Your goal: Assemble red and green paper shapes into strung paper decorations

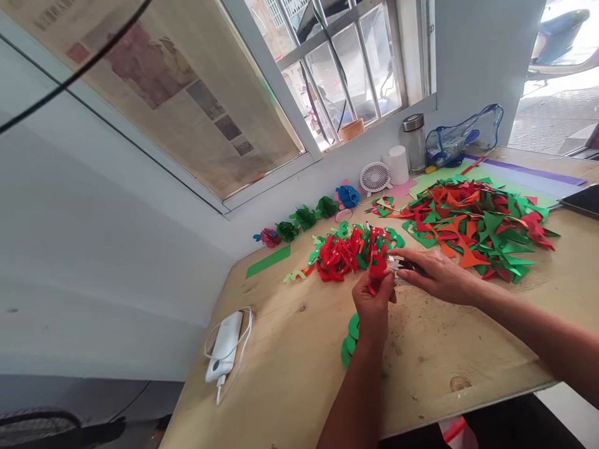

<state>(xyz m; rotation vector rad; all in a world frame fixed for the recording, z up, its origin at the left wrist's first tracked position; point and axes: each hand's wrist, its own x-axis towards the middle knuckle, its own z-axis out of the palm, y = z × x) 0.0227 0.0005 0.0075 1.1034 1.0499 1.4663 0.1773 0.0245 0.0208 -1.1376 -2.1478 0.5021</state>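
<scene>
My left hand (374, 302) pinches a red paper piece (378, 267) above the wooden table. My right hand (437, 274) is closed around small dark-handled scissors (412, 267), whose silver tips meet the edge of the red paper; the fingers partly cover them. Just beyond my hands lies a heap of red cut paper pieces (339, 255) with white spots, mixed with green ones. Some green paper pieces (350, 343) lie beside my left forearm, which partly hides them.
A large pile of red, orange and green paper scraps (482, 224) lies to the right. Several folded paper flowers (304, 218), a white fan (375, 178) and a glass jar (414, 143) line the wall. A white power bank (225, 346) with a cable lies left.
</scene>
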